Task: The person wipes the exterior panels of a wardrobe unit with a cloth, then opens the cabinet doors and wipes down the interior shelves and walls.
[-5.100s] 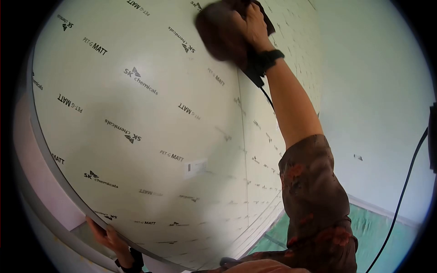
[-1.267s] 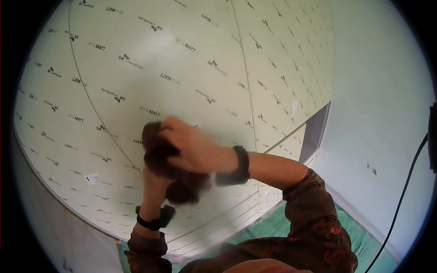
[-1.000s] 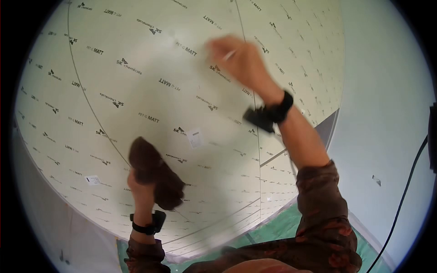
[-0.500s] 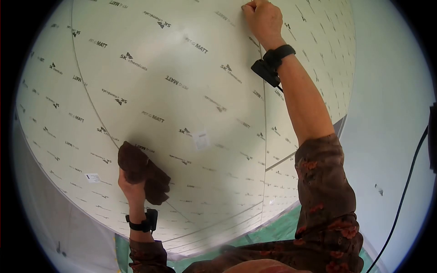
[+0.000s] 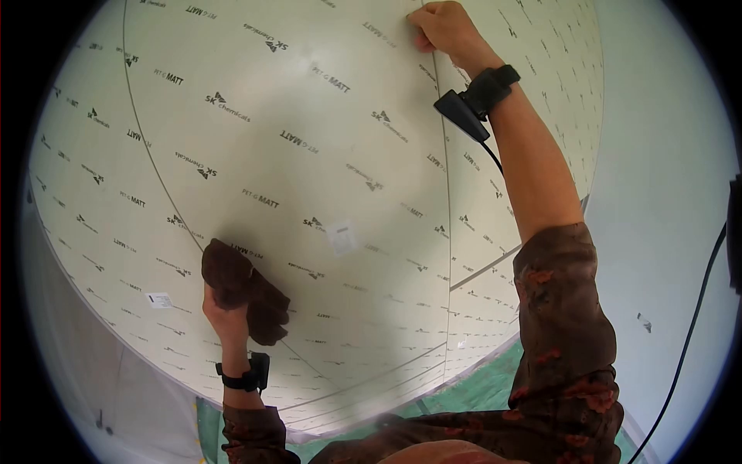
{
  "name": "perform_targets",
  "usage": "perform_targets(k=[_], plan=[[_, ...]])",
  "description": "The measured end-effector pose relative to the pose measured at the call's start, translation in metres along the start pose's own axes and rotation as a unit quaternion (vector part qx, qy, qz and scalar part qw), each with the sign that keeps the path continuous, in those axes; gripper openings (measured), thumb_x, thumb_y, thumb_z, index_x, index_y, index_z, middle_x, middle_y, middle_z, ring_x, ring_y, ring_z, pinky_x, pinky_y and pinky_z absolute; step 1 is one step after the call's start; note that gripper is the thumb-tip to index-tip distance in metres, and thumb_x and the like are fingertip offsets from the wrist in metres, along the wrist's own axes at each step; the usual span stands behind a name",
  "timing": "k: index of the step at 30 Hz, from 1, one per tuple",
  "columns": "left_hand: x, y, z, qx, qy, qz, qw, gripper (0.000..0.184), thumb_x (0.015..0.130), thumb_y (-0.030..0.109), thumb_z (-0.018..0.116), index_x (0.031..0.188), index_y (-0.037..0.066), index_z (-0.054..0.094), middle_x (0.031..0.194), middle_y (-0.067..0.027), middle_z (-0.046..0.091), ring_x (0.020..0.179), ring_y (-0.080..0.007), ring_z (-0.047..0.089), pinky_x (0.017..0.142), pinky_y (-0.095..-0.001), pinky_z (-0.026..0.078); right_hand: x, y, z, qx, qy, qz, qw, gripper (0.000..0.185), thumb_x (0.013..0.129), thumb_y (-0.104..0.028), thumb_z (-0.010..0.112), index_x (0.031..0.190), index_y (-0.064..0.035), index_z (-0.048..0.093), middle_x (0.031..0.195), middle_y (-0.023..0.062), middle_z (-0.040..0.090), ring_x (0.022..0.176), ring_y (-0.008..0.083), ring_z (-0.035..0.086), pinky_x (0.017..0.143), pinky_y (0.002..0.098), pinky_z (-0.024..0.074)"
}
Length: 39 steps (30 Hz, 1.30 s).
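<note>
Tall pale panels (image 5: pixel 325 170), covered in film printed with "SK chemicals" and "PET-G MATT", fill most of the view. At the top, my right hand (image 5: pixel 448 35) is closed, its fingertips against the film beside a vertical seam. Whatever its curled fingers pinch, if anything, is hidden. Lower left, my left hand (image 5: pixel 224 317) grips a bunched dark brown cloth (image 5: pixel 232 274), held against or just in front of the panel. The cloth covers most of that hand's fingers. A small white label (image 5: pixel 341 238) is stuck on the panel between the hands.
Another white label (image 5: pixel 159 300) is on the left panel. A white wall (image 5: pixel 657 193) stands at the right, with a black cable (image 5: pixel 688 340) hanging before it. Green sheeting (image 5: pixel 479 387) covers the floor below. Translucent plastic sheeting (image 5: pixel 147 394) is at the lower left.
My right hand has shifted slightly down and left along the film, with its wrist turned and forearm moved right. My left hand and the cloth have hardly moved.
</note>
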<state>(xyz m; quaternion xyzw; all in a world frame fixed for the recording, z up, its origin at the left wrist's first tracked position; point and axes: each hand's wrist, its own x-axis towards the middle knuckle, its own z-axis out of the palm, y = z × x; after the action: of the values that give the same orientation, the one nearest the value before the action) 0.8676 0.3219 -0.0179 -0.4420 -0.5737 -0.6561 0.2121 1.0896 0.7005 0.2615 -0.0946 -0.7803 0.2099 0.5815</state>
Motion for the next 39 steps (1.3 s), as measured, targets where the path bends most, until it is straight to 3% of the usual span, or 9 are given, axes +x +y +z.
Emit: perform_targets(k=[3, 10, 16, 18, 25, 27, 30, 34, 39], plan=[[0.0, 0.006, 0.003, 0.016, -0.002, -0.019, 1.0, 0.046, 0.078, 0.006, 0.068, 0.121, 0.0, 0.055, 0.109, -0.0059, 0.063, 0.098, -0.0152, 0.059, 0.09, -0.0283, 0.044, -0.012, 0.006, 0.002, 0.046, -0.017, -0.014, 0.999, 0.021, 0.081, -0.019, 0.06, 0.092, -0.0029, 0.067, 0.078, 0.0135, 0.067, 0.07, 0.0241, 0.066, 0.067, 0.0352, 0.0516], [0.0, 0.0, -0.001, 0.022, -0.001, -0.017, 1.0, 0.046, 0.077, 0.007, 0.069, 0.121, 0.002, 0.055, 0.109, -0.0055, 0.063, 0.099, -0.0149, 0.058, 0.09, -0.0285, 0.044, -0.039, 0.013, 0.015, -0.103, 0.088, -0.177, 0.975, 0.022, 0.083, -0.021, 0.057, 0.086, -0.0009, 0.065, 0.072, 0.0153, 0.066, 0.071, 0.0281, 0.065, 0.069, 0.0372, 0.0509], [0.0, 0.0, 0.0, 0.017, 0.004, -0.017, 1.0, 0.046, 0.076, 0.008, 0.07, 0.119, 0.002, 0.056, 0.107, -0.0049, 0.063, 0.097, -0.0151, 0.058, 0.089, -0.0286, 0.044, -0.026, 0.025, 0.018, -0.022, 0.161, -0.155, 0.974, 0.022, 0.085, -0.022, 0.058, 0.088, -0.0006, 0.064, 0.067, 0.0158, 0.065, 0.06, 0.0261, 0.064, 0.063, 0.0356, 0.0511], [0.0, 0.001, 0.0, 0.021, 0.006, -0.016, 1.0, 0.046, 0.076, 0.008, 0.07, 0.119, 0.002, 0.056, 0.106, -0.0048, 0.063, 0.096, -0.0151, 0.058, 0.088, -0.0286, 0.044, -0.008, 0.032, 0.01, -0.033, 0.232, -0.219, 0.947, 0.018, 0.084, -0.012, 0.055, 0.081, 0.0033, 0.062, 0.062, 0.0091, 0.06, 0.048, 0.0173, 0.055, 0.045, 0.0332, 0.0433], [0.0, 0.003, 0.001, 0.04, 0.014, -0.019, 0.999, 0.046, 0.075, 0.007, 0.072, 0.118, 0.002, 0.056, 0.105, -0.0053, 0.064, 0.095, -0.0155, 0.059, 0.088, -0.0287, 0.045, -0.038, 0.019, 0.015, 0.207, 0.234, -0.039, 0.949, 0.024, 0.086, -0.023, 0.058, 0.088, -0.0005, 0.063, 0.066, 0.0156, 0.065, 0.055, 0.0246, 0.062, 0.06, 0.034, 0.0508], [0.0, 0.007, 0.005, 0.027, 0.019, -0.015, 0.999, 0.046, 0.075, 0.005, 0.071, 0.118, 0.002, 0.056, 0.105, -0.0056, 0.064, 0.095, -0.0154, 0.06, 0.088, -0.0289, 0.045, -0.083, 0.014, 0.034, 0.085, 0.16, -0.076, 0.98, 0.015, 0.089, -0.015, 0.057, 0.093, -0.0021, 0.062, 0.072, 0.0035, 0.063, 0.055, 0.0094, 0.058, 0.052, 0.0248, 0.0467], [0.0, 0.022, 0.018, 0.018, 0.032, -0.03, 0.999, 0.046, 0.075, 0.004, 0.07, 0.119, 0.002, 0.056, 0.106, -0.0063, 0.064, 0.096, -0.0157, 0.06, 0.088, -0.0292, 0.045, -0.164, -0.006, 0.078, 0.048, -0.006, -0.159, 0.986, 0.024, 0.087, -0.021, 0.065, 0.105, -0.0056, 0.062, 0.089, 0.003, 0.063, 0.069, 0.0093, 0.059, 0.063, 0.0251, 0.0493], [-0.005, 0.034, 0.052, -0.073, -0.019, -0.072, 0.995, 0.046, 0.077, 0.003, 0.064, 0.121, -0.001, 0.054, 0.11, -0.0077, 0.062, 0.101, -0.0189, 0.059, 0.09, -0.0303, 0.045, -0.253, -0.044, 0.121, 0.117, -0.238, -0.223, 0.938, 0.079, 0.074, -0.034, 0.076, 0.139, -0.0097, 0.038, 0.126, 0.0193, 0.045, 0.112, 0.0372, 0.05, 0.091, 0.0436, 0.0445], [-0.009, 0.05, 0.094, -0.219, -0.127, -0.164, 0.953, 0.05, 0.086, 0.017, 0.058, 0.13, -0.001, 0.046, 0.125, -0.0101, 0.054, 0.114, -0.0217, 0.053, 0.096, -0.034, 0.043, -0.279, -0.057, 0.13, 0.197, -0.175, -0.123, 0.957, 0.073, 0.074, -0.024, 0.074, 0.137, -0.0084, 0.04, 0.114, 0.0192, 0.048, 0.103, 0.0391, 0.053, 0.086, 0.0444, 0.0466]])
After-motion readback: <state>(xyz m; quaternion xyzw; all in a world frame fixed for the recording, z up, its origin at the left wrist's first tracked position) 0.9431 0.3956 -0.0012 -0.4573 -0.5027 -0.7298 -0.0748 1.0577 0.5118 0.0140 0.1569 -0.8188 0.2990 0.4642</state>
